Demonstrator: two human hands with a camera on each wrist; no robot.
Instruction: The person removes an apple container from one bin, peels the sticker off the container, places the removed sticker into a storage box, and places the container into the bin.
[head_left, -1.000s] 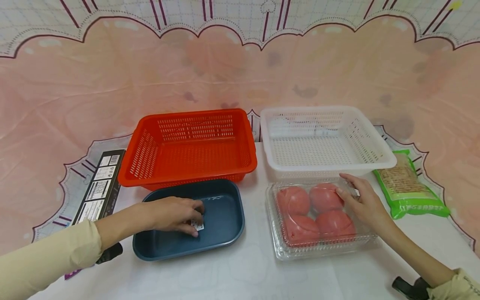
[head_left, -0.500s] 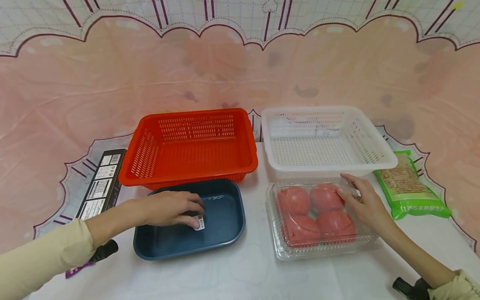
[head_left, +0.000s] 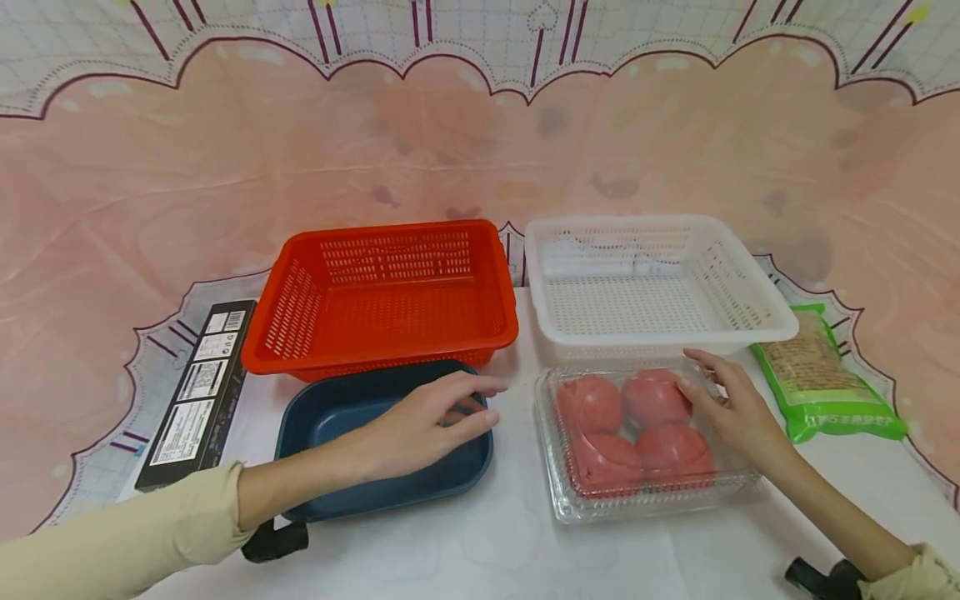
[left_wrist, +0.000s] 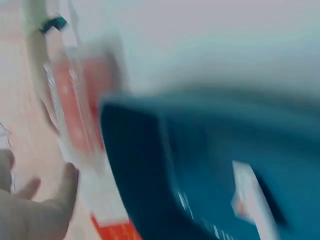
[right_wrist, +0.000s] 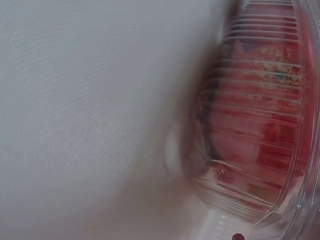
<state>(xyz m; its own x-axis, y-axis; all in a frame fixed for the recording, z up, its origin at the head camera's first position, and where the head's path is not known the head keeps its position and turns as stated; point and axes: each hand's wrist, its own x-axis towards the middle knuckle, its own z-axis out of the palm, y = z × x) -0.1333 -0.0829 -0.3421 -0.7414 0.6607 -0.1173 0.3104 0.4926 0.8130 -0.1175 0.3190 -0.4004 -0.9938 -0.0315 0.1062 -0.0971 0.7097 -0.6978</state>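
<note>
My left hand hovers over the right part of a dark blue plastic tray, fingers and thumb apart and nothing seen between them. A small white item with a reddish mark lies inside the tray in the left wrist view, blurred; in the head view the hand and forearm hide it. My right hand rests at the far right corner of a clear plastic clamshell box, thumb on the lid and index finger stretched past the back edge. Several red round fruits, apparently tomatoes, sit inside the box.
Behind the tray stands a red basket, with a white basket to its right. A green packet lies at the right, partly under the white basket's rim. A black box with white labels lies at the left.
My left hand has risen from inside the blue tray and moved right, leaving the small white item there. The right hand stays at the clear box.
</note>
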